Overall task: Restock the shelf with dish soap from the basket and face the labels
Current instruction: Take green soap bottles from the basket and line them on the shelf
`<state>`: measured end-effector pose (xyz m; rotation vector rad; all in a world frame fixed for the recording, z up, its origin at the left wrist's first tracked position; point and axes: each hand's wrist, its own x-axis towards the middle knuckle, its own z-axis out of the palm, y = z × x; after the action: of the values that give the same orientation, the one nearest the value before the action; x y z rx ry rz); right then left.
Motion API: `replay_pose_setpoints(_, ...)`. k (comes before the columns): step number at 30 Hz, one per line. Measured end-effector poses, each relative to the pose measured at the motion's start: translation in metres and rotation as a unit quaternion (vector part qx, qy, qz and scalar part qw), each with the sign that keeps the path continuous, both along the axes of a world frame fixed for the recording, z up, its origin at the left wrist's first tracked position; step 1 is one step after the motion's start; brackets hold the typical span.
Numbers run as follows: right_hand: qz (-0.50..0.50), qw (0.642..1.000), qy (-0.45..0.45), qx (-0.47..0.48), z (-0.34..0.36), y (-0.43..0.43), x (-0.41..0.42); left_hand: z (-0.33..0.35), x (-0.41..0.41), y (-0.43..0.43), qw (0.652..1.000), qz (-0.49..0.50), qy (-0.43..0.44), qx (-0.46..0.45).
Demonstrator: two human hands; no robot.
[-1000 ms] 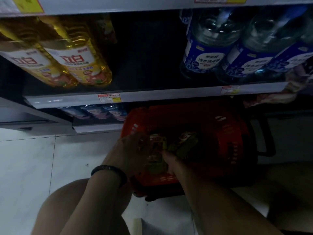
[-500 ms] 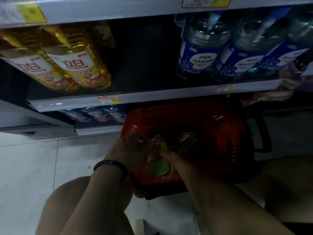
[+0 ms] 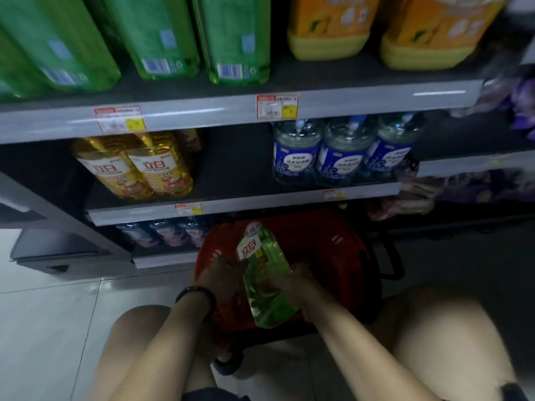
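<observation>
Store shelving (image 3: 231, 111) is filling the background, carrying green jugs (image 3: 162, 39) and orange jugs (image 3: 330, 27) on top, with yellow bottles (image 3: 156, 166) reading 立白 and blue-labelled bottles (image 3: 344, 157) beneath. A red basket (image 3: 333, 256) is sitting on the floor (image 3: 43, 314) against the bottom shelf. The left hand (image 3: 223, 276) and right hand (image 3: 289, 282) are holding a green soap bottle (image 3: 266, 285) tilted over the basket, fingers clamping its sides. Its white label (image 3: 246, 247) is showing red 立白.
</observation>
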<state>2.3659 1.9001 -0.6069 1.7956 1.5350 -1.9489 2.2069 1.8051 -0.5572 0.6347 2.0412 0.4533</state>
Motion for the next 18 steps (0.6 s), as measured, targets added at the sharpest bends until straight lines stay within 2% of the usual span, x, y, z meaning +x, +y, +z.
replay_pose_setpoints(2,0.006,0.999,0.018,0.042,0.023,-0.011,0.017,0.016,0.016,-0.004,0.996,0.038,-0.052,0.057)
replay_pose_setpoints(5,0.041,0.99,-0.004,0.134,0.051,-0.034,0.037,0.047,0.035,-0.015,0.984,0.081,-0.126,0.101)
replay_pose_setpoints(8,0.083,0.979,-0.013,0.186,0.08,-0.053,0.048,0.072,0.054,-0.021,0.978,0.093,-0.142,0.118)
replay_pose_setpoints(11,0.114,0.953,-0.002,0.281,0.108,-0.068,0.054,0.093,0.074,-0.022,0.952,0.178,-0.168,0.183)
replay_pose_setpoints(14,0.151,0.918,0.001,0.366,0.132,-0.078,0.056,0.112,0.085,-0.022,0.928,0.222,-0.105,0.279)
replay_pose_setpoints(18,0.147,0.849,0.099,0.498,0.157,-0.081,0.062,0.151,0.09,-0.011,0.88,0.262,-0.062,0.391)
